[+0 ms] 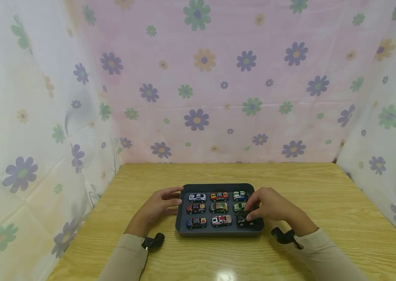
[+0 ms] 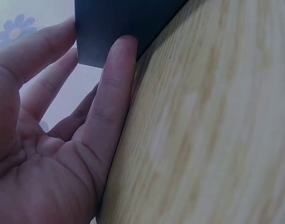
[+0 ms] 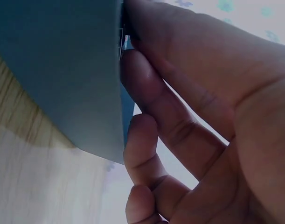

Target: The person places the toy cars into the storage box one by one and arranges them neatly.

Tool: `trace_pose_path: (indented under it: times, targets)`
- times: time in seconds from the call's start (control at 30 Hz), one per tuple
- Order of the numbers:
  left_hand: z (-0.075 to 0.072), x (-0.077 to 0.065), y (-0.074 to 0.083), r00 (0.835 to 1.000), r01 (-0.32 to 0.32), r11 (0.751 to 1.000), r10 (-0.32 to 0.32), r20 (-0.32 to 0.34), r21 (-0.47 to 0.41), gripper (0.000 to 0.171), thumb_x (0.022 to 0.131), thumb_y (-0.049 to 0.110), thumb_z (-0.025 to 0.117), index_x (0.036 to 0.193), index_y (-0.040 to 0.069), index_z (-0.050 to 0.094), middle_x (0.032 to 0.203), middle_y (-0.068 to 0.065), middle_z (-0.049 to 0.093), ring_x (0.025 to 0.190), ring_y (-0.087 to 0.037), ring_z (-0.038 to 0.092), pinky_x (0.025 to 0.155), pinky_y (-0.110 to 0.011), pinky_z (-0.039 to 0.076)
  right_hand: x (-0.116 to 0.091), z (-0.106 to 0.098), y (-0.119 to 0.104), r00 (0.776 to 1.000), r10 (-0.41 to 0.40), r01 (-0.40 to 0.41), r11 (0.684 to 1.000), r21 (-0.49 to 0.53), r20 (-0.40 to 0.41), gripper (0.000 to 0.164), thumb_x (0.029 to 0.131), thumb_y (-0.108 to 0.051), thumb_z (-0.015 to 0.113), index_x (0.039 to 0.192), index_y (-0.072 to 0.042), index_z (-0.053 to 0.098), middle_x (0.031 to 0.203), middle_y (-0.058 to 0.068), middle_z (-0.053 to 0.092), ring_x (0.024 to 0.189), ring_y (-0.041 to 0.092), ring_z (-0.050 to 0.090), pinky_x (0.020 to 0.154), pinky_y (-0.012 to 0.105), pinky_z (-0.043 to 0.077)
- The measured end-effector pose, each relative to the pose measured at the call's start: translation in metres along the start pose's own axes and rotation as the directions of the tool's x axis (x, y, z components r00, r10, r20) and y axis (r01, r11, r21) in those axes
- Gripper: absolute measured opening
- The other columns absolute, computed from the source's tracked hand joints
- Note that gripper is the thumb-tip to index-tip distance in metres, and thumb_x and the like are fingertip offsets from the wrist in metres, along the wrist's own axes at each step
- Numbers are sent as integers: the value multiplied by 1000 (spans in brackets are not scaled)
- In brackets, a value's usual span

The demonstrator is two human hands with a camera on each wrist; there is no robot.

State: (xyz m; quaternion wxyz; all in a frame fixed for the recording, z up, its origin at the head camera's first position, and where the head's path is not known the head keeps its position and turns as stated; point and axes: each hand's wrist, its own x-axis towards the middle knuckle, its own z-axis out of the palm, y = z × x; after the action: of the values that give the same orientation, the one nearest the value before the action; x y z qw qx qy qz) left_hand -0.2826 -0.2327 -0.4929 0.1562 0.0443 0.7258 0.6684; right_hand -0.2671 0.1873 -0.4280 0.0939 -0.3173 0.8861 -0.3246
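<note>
A dark grey tray holds several small toy cars in three rows. My left hand is at the tray's left side, its fingers fairly straight; in the left wrist view the fingertips touch the tray's outer wall. Over the front right corner, my right hand pinches a black toy car between thumb and fingers. Whether that car touches the tray floor I cannot tell. Behind it a green toy car is partly covered by the fingers. A white and red toy car stands to its left.
The tray lies on a wooden table. Flowered cloth hangs behind the table and along both sides. Other cars in the tray include a blue one at front left and a red and yellow one in the back row.
</note>
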Motion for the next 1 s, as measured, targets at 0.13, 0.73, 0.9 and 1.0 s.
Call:
trace_pose_path:
  times: [0.13,0.73,0.9,1.0]
  targets:
    - [-1,0,0,1000,-5,1000,5,6,4,59,95,16,76,150,20,56,155,-19,48,121,-28,66,94,-45,62,0,2,1,1000,11,-11,1000,-2,-4,16,79,-24,91,92,-21,82,92,-10,75,82,5,64,68,24,55]
    - [-1,-1,1,1000,-4,1000,4,6,11,59,96,15,75,151,20,55,155,-19,48,122,-28,66,94,-44,62,3,6,0,1000,-3,4,999,-49,8,16,79,-22,91,91,-19,82,93,-10,76,83,5,67,69,23,57]
    - [1,1,1,1000,-7,1000,7,10,3,59,96,15,76,151,21,55,157,-20,47,124,-30,65,95,-44,62,0,4,0,1000,19,-18,999,-47,9,19,78,-23,92,93,-20,81,95,-9,75,84,7,68,69,23,57]
    - [1,0,1,1000,-11,1000,11,0,7,58,96,16,75,151,20,56,155,-21,48,123,-30,66,94,-45,62,-1,3,1,1000,19,-19,999,-43,7,22,79,-25,92,97,-19,82,99,-8,76,86,9,68,70,23,57]
